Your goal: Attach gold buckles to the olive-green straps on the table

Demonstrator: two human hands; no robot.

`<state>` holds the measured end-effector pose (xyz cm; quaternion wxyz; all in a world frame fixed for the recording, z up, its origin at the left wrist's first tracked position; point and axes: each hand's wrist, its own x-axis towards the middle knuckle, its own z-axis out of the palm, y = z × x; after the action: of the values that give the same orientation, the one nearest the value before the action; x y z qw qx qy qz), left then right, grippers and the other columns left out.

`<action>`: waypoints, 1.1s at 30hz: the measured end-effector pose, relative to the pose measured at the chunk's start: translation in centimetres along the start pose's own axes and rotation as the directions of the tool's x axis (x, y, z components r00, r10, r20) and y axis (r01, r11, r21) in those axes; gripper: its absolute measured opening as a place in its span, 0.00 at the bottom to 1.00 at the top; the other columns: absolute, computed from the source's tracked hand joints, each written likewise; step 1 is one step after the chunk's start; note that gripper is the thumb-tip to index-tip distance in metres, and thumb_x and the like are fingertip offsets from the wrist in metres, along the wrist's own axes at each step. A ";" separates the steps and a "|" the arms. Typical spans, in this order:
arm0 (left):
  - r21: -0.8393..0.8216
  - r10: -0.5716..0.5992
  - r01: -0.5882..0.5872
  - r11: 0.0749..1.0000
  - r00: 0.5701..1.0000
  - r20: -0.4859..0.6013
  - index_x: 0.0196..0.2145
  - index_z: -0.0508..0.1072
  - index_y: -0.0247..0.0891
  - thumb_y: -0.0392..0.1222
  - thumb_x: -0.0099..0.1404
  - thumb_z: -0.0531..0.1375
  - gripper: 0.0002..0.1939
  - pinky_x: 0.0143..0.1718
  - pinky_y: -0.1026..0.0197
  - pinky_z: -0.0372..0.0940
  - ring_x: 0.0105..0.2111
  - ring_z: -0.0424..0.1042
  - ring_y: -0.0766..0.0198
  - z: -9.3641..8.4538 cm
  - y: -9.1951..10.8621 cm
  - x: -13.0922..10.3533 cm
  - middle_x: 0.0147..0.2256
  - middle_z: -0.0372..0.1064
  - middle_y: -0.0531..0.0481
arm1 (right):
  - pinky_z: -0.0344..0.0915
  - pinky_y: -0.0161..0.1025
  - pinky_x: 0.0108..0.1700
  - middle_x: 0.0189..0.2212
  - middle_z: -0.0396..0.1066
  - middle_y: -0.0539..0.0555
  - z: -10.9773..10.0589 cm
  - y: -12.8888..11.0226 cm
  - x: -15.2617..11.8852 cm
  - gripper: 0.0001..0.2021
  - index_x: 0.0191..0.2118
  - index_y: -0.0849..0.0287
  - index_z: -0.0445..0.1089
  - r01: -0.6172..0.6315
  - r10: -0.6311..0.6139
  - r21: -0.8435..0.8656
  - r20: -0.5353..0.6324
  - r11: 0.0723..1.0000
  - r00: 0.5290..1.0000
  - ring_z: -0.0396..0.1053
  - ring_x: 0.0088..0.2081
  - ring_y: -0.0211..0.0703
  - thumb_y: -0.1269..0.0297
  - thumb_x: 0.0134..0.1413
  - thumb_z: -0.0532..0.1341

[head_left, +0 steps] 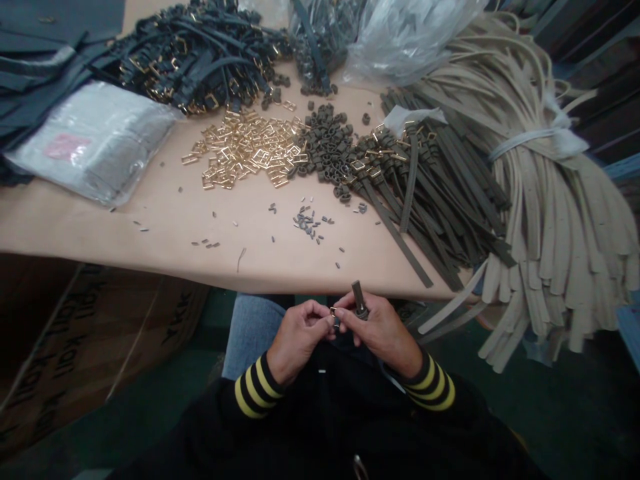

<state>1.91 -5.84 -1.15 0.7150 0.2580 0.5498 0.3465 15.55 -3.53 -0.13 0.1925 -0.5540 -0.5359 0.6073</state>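
Right-hand grip (379, 327) on strap (357, 294), buckle (333, 311) part-hidden

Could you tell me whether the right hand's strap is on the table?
Off: the right hand holds the strap in front of the table.

Buckle (333, 311) pt. hidden btwn L hand (301, 335) & R hand (384, 328); carton (107, 337) cut off @ L edge.

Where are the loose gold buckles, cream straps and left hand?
Loose gold buckles (254, 148): head view, middle of pile.
Cream straps (537, 200): head view, middle of bundle.
Left hand (296, 339): head view, back of hand.
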 end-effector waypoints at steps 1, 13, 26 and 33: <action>0.033 0.022 -0.022 0.999 1.000 0.011 0.22 0.66 0.32 0.40 0.48 0.61 0.09 0.26 0.66 0.57 0.21 0.63 0.70 -0.1 0.0 0.0 0.19 0.66 0.53 | 0.57 0.27 0.15 0.16 0.63 0.47 0.0 0.0 0.0 0.08 0.28 0.64 0.64 -0.001 0.001 0.013 0.012 1.000 1.000 0.58 0.14 0.29 0.63 0.47 0.56; -0.041 -0.210 0.220 0.975 0.962 0.177 0.19 0.63 0.33 0.46 0.44 0.63 0.15 0.24 0.66 0.61 0.17 0.62 0.73 -0.8 0.7 -0.1 0.16 0.63 0.55 | 0.62 0.31 0.26 0.23 0.65 0.50 -0.6 0.4 -0.2 0.05 0.31 0.63 0.67 0.196 -0.189 -0.059 0.103 0.979 0.977 0.63 0.22 0.33 0.67 0.49 0.56; 0.038 -0.141 0.138 0.990 0.987 0.076 0.17 0.61 0.33 0.45 0.47 0.60 0.14 0.17 0.70 0.56 0.15 0.59 0.75 -0.7 0.3 0.1 0.15 0.59 0.58 | 0.62 0.33 0.31 0.32 0.64 0.56 -0.4 0.0 -1.5 0.08 0.35 0.61 0.68 0.482 -0.442 -0.653 0.242 0.584 0.864 0.65 0.32 0.39 0.73 0.52 0.52; 0.173 -0.138 0.108 0.979 0.975 0.172 0.19 0.61 0.34 0.48 0.52 0.56 0.14 0.16 0.70 0.54 0.14 0.58 0.74 -1.0 0.0 0.2 0.14 0.58 0.57 | 0.59 0.33 0.23 0.29 0.66 0.56 0.2 -0.5 -1.7 0.09 0.31 0.63 0.67 0.472 -0.405 -0.833 0.341 0.288 0.848 0.64 0.25 0.38 0.72 0.54 0.50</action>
<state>0.93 -5.65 -1.54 0.7592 0.3117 0.5230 0.2299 15.76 -4.86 1.03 0.0098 -0.3804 -0.9094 0.1676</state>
